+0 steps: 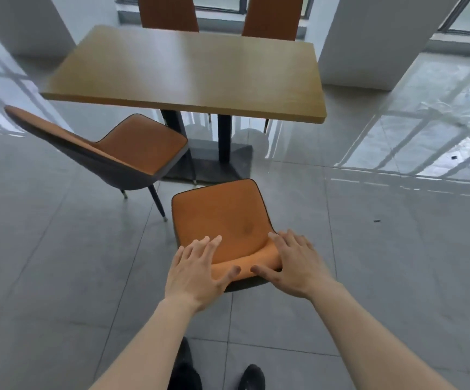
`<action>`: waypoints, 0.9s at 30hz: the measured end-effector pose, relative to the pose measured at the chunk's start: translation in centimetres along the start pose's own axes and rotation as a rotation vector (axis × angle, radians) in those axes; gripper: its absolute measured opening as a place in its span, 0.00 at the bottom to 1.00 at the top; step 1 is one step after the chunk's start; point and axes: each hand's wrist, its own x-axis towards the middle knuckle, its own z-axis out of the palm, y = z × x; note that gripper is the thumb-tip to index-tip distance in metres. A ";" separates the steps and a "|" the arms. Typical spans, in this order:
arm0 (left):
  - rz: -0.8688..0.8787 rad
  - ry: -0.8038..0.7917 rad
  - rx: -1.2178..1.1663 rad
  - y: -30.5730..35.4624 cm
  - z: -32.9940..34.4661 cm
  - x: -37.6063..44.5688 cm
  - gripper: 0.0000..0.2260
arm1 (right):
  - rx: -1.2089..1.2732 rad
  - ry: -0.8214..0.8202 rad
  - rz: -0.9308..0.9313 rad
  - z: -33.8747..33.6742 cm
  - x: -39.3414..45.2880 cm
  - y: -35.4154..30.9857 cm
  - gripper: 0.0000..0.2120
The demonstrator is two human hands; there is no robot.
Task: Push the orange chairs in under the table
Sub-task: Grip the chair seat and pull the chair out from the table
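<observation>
**Both hands laid on the nearest orange chair, short of the desk**

While the wooden desk (183,71) stands bare in the middle of the grey tiled floor (383,249), the nearest orange chair (222,218) is seen from above and behind, well outside the desk's near edge and just short of the dark base plate (217,164) that carries the two black posts. The top of its backrest is covered on either side by the hands. The left hand (197,271) is laid flat over the left end of the backrest, its fingers (208,244) spread wide and pointing toward the seat, the thumb resting on the orange top edge. The right hand (293,260) is placed on the right end in the same manner, fingers spread and draped over the rim, thumb pointing inward toward the other thumb. Nothing is clenched; whether the backrest is actually gripped cannot be told.

A second orange chair (132,147) is found to the left, turned at an angle, its seat front near the desk's near-left corner and only slightly under the top. Two further orange chair backs (169,12) (273,18) are seen upright beyond the far edge of the desk, before a window (217,2). Black shoes (252,377) are visible at the bottom of the view.
</observation>
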 end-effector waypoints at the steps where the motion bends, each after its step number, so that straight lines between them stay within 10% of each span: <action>1: -0.008 -0.010 -0.005 0.0 0.5 -0.4 0.40 | -0.007 -0.002 -0.022 0.3 0.1 0.2 0.51; 27: 0.025 -0.066 -0.010 0.2 2.1 6.5 0.40 | -0.136 0.105 -0.080 0.1 6.1 3.3 0.51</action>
